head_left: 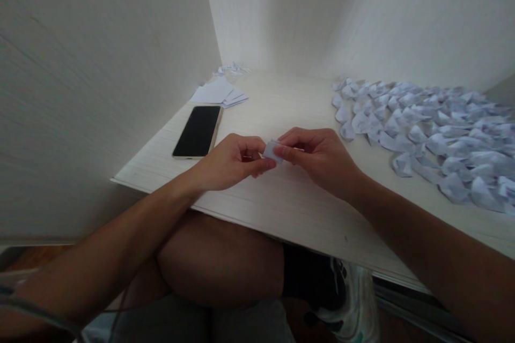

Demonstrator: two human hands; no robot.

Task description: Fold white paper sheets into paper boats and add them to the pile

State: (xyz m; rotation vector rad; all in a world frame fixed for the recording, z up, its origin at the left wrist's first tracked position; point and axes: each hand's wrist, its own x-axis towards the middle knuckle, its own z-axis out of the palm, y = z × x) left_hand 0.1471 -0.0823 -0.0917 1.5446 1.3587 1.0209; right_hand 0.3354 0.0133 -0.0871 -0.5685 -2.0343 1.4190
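A small folded piece of white paper is pinched between both hands, just above the table near its front edge. My left hand grips its left side between thumb and fingers. From the right, my right hand holds the paper's other edge, thumb on top. Parts of the paper are hidden under the fingertips. Left of my left hand lies a phone with a dark screen.
Many small folded white paper shapes cover the right side of the white table. Flat paper sheets lie behind the phone, with white paper scraps in the back corner. Pale walls bound the table behind and on the left.
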